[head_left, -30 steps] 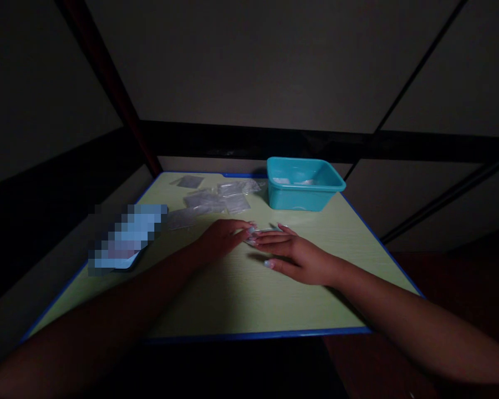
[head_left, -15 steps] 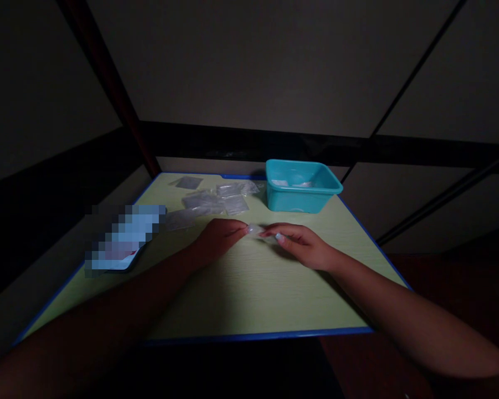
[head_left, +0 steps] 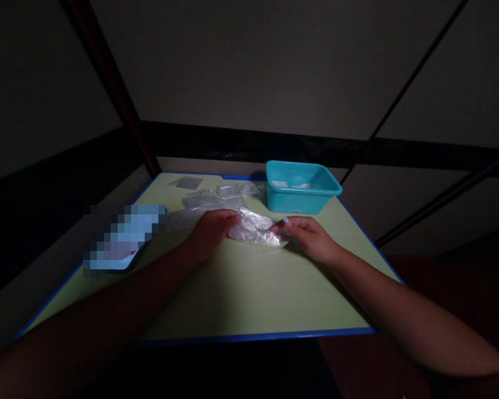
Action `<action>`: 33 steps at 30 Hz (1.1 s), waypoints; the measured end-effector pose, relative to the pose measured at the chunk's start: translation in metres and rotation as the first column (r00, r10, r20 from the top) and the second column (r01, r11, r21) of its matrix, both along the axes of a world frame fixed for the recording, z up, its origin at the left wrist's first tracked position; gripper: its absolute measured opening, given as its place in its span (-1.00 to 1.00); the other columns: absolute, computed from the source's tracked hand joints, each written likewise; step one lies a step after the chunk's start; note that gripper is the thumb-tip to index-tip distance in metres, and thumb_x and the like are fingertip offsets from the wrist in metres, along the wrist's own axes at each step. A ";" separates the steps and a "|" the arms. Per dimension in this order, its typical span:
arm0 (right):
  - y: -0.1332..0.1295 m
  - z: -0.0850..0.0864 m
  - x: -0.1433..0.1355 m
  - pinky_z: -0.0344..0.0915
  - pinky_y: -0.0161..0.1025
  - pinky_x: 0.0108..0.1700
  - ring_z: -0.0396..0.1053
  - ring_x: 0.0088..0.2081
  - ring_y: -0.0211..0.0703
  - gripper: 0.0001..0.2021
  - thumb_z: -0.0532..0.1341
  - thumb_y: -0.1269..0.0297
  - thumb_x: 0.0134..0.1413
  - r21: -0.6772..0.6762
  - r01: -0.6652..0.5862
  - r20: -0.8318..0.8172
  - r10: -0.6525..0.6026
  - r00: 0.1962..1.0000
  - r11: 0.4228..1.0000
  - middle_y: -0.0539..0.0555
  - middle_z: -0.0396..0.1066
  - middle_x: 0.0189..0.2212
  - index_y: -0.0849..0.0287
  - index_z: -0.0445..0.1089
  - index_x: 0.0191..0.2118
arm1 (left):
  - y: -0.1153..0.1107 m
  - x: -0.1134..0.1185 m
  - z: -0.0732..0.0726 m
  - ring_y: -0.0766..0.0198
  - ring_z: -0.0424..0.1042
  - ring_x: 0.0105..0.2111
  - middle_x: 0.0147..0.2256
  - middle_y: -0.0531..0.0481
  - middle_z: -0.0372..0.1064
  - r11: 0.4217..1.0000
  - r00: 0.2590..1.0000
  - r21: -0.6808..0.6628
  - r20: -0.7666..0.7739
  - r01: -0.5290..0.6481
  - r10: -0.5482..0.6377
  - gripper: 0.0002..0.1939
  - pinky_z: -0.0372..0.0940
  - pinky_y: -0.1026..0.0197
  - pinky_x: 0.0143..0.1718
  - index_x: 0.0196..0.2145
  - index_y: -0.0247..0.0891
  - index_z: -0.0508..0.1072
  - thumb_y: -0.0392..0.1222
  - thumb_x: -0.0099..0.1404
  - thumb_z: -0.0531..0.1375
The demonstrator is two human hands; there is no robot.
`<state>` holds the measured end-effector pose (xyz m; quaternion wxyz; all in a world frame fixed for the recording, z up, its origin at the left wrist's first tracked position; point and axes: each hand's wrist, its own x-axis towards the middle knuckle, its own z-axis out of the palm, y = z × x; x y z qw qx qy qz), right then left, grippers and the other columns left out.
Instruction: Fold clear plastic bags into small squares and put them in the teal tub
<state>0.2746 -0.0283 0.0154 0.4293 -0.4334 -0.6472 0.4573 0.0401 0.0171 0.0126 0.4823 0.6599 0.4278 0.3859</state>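
Observation:
Between my two hands a clear plastic bag is stretched out above the table, shiny and creased. My left hand pinches its left end with thumb and fingers. On the other side my right hand grips the right end, thumb on top; the fingers beneath are partly hidden. Behind my left hand lie several more clear plastic bags, flat and overlapping. Whether the held bag has anything inside, I cannot tell.
A turquoise plastic basket with pale items inside stands at the back right of the light green table, which has a blue edge. At the left edge lies a phone-like device, its screen blurred. A panelled wall rises behind.
The plastic bag has been spread and tilted so that its broad face shows. My left hand has shifted slightly left, my right hand slightly right, widening the gap between them.

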 end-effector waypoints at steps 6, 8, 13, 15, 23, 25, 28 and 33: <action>0.003 -0.004 0.001 0.27 -0.18 -0.26 0.38 -0.40 -0.16 -0.51 0.21 -0.18 0.00 -0.068 0.041 -0.129 -0.050 0.990 0.997 0.12 0.52 -0.40 0.22 0.55 -0.35 | -0.003 0.006 0.002 0.32 0.32 -0.54 -0.56 0.13 0.28 0.972 0.985 -0.229 0.153 -0.047 0.083 -0.76 0.38 0.20 -0.42 -0.49 -0.26 0.39 -0.02 0.02 0.19; 0.004 -0.005 0.001 0.27 -0.18 -0.28 0.37 -0.41 -0.16 -0.49 0.18 -0.19 0.03 -0.055 0.064 -0.053 -0.067 0.996 0.996 0.12 0.49 -0.43 0.24 0.53 -0.37 | -0.003 0.006 0.002 0.31 0.33 -0.54 -0.57 0.12 0.27 0.969 0.992 -0.231 0.074 -0.087 0.107 -0.77 0.38 0.22 -0.46 -0.51 -0.26 0.39 -0.02 0.02 0.18; 0.002 -0.003 0.001 0.28 -0.19 -0.28 0.34 -0.36 -0.14 -0.58 0.08 -0.03 0.19 0.275 0.088 0.374 -0.191 0.907 0.957 0.14 0.42 -0.37 0.26 0.47 -0.26 | 0.000 0.004 0.002 0.28 0.32 -0.54 -0.61 0.10 0.23 0.979 0.982 -0.157 -0.158 -0.130 0.105 -0.75 0.35 0.25 -0.52 -0.56 -0.26 0.40 -0.01 0.04 0.14; -0.002 0.000 0.000 0.30 -0.15 -0.20 0.35 -0.26 -0.10 -0.64 0.09 0.08 0.21 0.410 0.028 0.458 -0.233 0.858 0.912 0.19 0.40 -0.25 0.27 0.43 -0.12 | 0.002 0.001 0.001 0.29 0.29 -0.55 -0.63 0.10 0.23 0.990 0.967 -0.073 -0.234 -0.121 0.101 -0.73 0.29 0.27 -0.55 -0.60 -0.26 0.39 -0.01 0.06 0.13; -0.023 0.006 -0.015 -0.18 0.23 0.26 -0.07 0.30 0.07 -0.39 0.09 0.08 0.22 0.358 -0.368 0.753 -0.033 0.657 0.858 0.27 0.00 0.30 0.19 0.00 0.30 | 0.010 -0.007 -0.006 0.22 0.38 -0.61 -0.68 0.12 0.29 0.984 0.829 0.169 -0.543 -0.053 0.138 -0.61 0.25 0.23 -0.46 -0.07 -0.35 0.43 -0.12 0.21 0.06; -0.027 0.006 -0.018 -0.33 0.29 0.26 -0.18 0.34 0.06 -0.35 0.07 0.03 0.22 0.254 -0.431 0.814 0.049 0.578 0.866 0.24 -0.12 0.34 0.15 -0.09 0.34 | 0.009 -0.007 -0.005 0.15 0.45 -0.48 -0.60 0.06 0.37 0.974 0.766 0.223 -0.618 -0.043 0.175 -0.55 0.28 0.20 -0.36 0.05 -0.37 0.35 -0.17 0.22 0.07; -0.028 0.006 -0.020 -0.44 0.30 0.25 -0.27 0.36 0.03 -0.30 0.05 0.00 0.23 0.161 -0.472 0.851 0.121 0.512 0.867 0.22 -0.24 0.36 0.13 -0.20 0.36 | 0.005 -0.006 -0.002 0.08 0.49 -0.25 -0.36 -0.08 0.50 0.957 0.641 0.289 -0.736 0.005 0.219 -0.59 0.29 0.17 -0.22 0.05 -0.31 0.36 -0.20 0.26 0.06; -0.026 0.003 -0.027 -0.47 0.28 0.26 -0.35 0.36 0.05 -0.25 -0.03 -0.03 0.26 0.109 -0.432 0.891 0.105 0.442 0.895 0.31 -0.32 0.35 0.29 -0.31 0.37 | -0.002 -0.002 -0.002 -0.02 0.49 -0.18 -0.18 -0.20 0.51 0.948 0.433 0.315 -0.861 0.044 0.266 -0.59 0.31 0.09 -0.22 0.12 -0.23 0.28 -0.18 0.33 0.01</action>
